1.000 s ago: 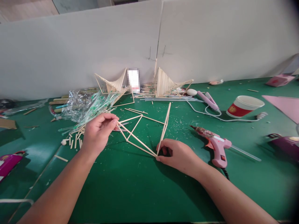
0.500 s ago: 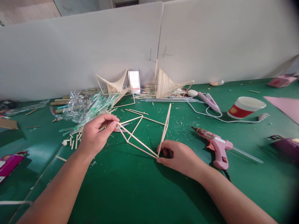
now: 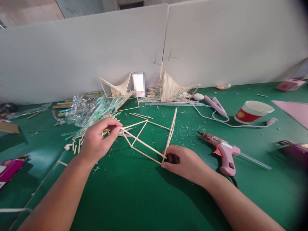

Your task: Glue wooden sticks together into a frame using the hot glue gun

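1. The left hand pinches the left corner of the stick frame, lifted just off the table.
2. The frame spans between both hands, mid-table.
3. The right hand pinches its near corner, pressing that joint.
4. Likely holding a joint steady; next calls for the glue gun, just right.

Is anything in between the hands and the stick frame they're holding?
No. The left hand pinches one corner of the stick frame and the right hand pinches the near corner. Both touch it directly, with nothing visible between.
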`<control>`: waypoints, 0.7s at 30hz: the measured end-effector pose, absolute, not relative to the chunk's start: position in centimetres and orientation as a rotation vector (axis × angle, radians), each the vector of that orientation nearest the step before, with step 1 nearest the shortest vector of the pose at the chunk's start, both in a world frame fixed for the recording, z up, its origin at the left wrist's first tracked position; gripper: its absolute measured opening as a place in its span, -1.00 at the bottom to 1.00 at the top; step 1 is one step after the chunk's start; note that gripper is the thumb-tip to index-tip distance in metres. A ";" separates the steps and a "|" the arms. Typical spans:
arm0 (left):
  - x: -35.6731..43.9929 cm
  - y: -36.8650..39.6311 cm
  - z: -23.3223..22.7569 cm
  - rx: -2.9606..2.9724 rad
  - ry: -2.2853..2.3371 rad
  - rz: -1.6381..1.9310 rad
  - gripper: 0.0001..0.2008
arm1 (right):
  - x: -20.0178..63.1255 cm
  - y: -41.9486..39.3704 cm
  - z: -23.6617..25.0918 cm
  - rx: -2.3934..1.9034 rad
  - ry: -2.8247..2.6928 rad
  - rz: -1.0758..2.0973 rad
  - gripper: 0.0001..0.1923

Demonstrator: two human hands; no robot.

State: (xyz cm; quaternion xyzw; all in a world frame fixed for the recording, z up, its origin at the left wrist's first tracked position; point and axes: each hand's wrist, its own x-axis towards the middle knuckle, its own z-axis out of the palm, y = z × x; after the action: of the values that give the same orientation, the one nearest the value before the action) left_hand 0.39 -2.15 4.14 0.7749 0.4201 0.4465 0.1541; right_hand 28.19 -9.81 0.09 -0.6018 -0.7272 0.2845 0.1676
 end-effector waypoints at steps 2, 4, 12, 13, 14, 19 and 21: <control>0.3 -2.1 4.3 2.264 1.204 1.259 -0.92 | 28.2 -9.8 0.0 -1.712 -2.069 0.811 -0.87; 0.3 -2.2 4.4 2.221 1.196 1.239 -0.91 | 28.3 -9.8 0.0 -1.712 -2.062 0.821 -0.85; 0.3 -2.0 4.3 1.967 1.139 1.195 -0.89 | 28.3 -9.8 0.0 -1.733 -1.982 0.899 -0.88; 0.3 -2.0 4.2 1.963 1.136 1.197 -0.89 | 28.3 -9.9 0.0 -1.733 -1.972 0.912 -0.88; 0.3 -2.0 4.3 1.962 1.131 1.201 -0.89 | 28.4 -9.9 -0.1 -1.733 -1.963 0.926 -0.88; 0.3 -2.1 4.4 1.976 1.109 1.198 -0.90 | 28.5 -9.7 -0.2 -1.739 -1.934 0.982 -0.87; 0.4 -2.2 4.4 1.998 1.094 1.204 -0.90 | 28.6 -9.7 -0.1 -1.740 -1.936 0.991 -0.88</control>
State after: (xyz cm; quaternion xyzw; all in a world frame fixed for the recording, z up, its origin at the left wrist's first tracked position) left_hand 0.35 -2.18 4.42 0.7447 0.4079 0.4487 0.2788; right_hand 28.56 -9.67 -0.11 -0.6147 -0.6842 0.3501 0.1773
